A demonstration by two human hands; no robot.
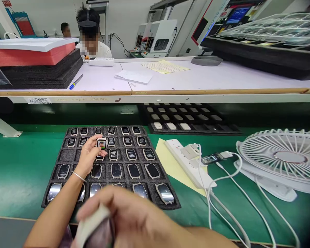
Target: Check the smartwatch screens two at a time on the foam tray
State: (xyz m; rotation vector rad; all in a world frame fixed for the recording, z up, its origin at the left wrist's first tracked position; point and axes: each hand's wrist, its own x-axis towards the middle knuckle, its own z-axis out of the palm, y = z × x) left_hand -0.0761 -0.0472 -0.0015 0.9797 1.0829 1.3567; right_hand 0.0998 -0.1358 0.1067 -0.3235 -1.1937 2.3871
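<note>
The green bench mat [20, 172] lies open left of the black foam tray [67, 155]. The room to the tray's right is taken up by a white fan [281, 158], a power strip [186, 162] and cables [229, 193] trailing to the front edge. Over the tray's upper rows the left hand [89, 155] pinches a lit watch [101, 143] between thumb and fingertips, while the right hand [136, 220], blurred at the tray's near edge, is curled round a pale object [93, 222] too smeared to name.
</note>
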